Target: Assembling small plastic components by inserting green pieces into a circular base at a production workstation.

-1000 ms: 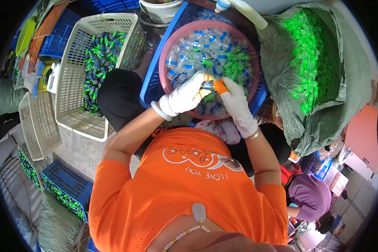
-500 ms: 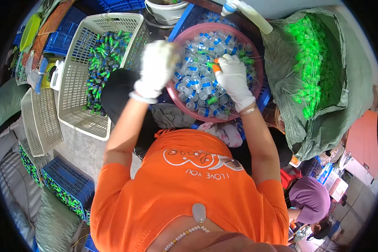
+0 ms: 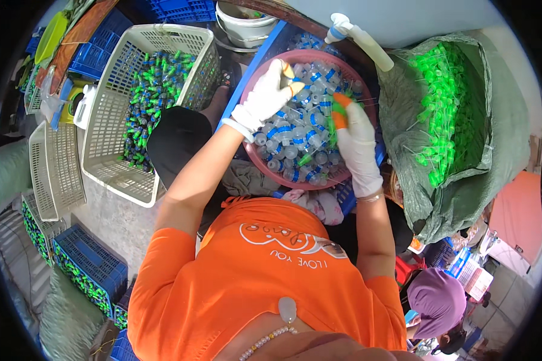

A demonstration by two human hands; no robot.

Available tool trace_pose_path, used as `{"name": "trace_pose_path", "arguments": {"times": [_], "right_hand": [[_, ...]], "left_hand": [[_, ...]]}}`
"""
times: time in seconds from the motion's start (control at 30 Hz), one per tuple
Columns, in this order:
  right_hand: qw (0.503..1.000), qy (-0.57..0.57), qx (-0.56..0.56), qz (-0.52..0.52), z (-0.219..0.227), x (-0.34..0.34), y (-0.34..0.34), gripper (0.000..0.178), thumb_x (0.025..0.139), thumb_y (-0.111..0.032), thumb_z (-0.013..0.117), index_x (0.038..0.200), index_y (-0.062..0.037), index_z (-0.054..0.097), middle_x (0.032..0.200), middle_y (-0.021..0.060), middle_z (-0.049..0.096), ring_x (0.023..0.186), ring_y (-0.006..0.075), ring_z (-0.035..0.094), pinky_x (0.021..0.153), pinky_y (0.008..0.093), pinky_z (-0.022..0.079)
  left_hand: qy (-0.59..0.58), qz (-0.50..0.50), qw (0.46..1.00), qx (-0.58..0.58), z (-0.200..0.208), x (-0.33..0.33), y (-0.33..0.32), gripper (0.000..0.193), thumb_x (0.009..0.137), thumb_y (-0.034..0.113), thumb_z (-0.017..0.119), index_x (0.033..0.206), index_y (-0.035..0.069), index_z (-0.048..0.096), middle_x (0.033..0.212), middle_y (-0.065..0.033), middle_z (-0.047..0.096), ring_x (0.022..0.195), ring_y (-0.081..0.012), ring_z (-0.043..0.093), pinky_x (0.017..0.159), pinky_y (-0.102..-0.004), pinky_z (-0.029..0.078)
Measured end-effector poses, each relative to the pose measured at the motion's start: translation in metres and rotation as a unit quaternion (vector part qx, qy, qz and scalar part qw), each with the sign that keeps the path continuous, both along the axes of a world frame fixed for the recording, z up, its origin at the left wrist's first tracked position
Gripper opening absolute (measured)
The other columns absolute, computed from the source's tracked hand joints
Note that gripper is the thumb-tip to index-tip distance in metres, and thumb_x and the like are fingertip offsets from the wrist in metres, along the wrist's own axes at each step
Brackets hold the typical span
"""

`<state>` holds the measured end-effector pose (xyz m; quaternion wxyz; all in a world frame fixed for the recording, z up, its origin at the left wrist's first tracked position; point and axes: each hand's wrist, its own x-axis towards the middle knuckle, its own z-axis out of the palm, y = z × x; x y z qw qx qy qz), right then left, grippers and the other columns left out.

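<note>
My left hand (image 3: 268, 96), in a white glove with orange fingertip covers, hovers over the left part of a pink round basin (image 3: 247, 137). Its thumb and fingers are apart with nothing between them. Over the basin's right side, my right hand (image 3: 358, 135), gloved the same way, pinches a green plastic piece (image 3: 341, 107). Motion smears the piece, and its full shape cannot be made out. Small clear plastic bottles with blue bands (image 3: 295, 129) fill the basin, with a few green pieces lying among them.
On the left, a cream slatted crate (image 3: 105, 117) holds green and dark blue pieces. A green woven sack (image 3: 397, 114) at right holds bright green pieces with thin stems. A white bucket (image 3: 247, 27) stands behind. Another person in a purple top (image 3: 436, 301) is at lower right.
My left hand has moved right from beside the basin to over its left part, fingers now apart. My right hand has shifted right and slightly nearer me. The whole view has tilted slightly.
</note>
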<state>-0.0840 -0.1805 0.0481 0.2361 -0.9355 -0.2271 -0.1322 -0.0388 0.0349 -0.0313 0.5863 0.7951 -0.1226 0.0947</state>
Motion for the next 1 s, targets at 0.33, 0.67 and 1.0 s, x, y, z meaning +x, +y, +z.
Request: {"name": "trace_pose_path", "arguments": {"times": [0.33,0.67,1.0], "right_hand": [[0.918,0.030,0.385,-0.089,0.065,0.024,0.012,0.024,0.088,-0.003,0.068,0.111,-0.0056,0.063,0.080,-0.0002,0.063,0.069,0.0059,0.056,0.062,0.0212,0.046],[0.978,-0.058,0.157,-0.126,0.057,0.040,0.012,0.030,0.086,-0.005,0.066,0.117,-0.0072,0.066,0.069,0.0037,0.059,0.052,0.0091,0.048,0.050,0.0260,0.041],[0.976,0.006,0.175,-0.132,0.053,0.041,0.014,0.029,0.091,-0.003,0.063,0.120,-0.0052,0.065,0.073,-0.0057,0.053,0.060,0.0025,0.040,0.053,0.0195,0.033]], "left_hand": [[0.080,-0.065,0.967,-0.232,0.042,0.030,-0.023,0.043,0.089,0.000,0.064,0.129,0.003,0.049,0.109,-0.0053,0.061,0.094,-0.0114,0.057,0.080,-0.0253,0.048],[0.081,-0.045,0.945,-0.315,0.044,0.035,-0.033,0.032,0.091,0.002,0.063,0.122,0.003,0.053,0.104,-0.0003,0.059,0.087,-0.0078,0.053,0.076,-0.0230,0.047],[0.090,-0.049,0.947,-0.306,0.043,0.034,-0.031,0.030,0.091,0.002,0.063,0.120,0.002,0.055,0.107,-0.0010,0.060,0.095,-0.0086,0.056,0.085,-0.0234,0.046]]}}
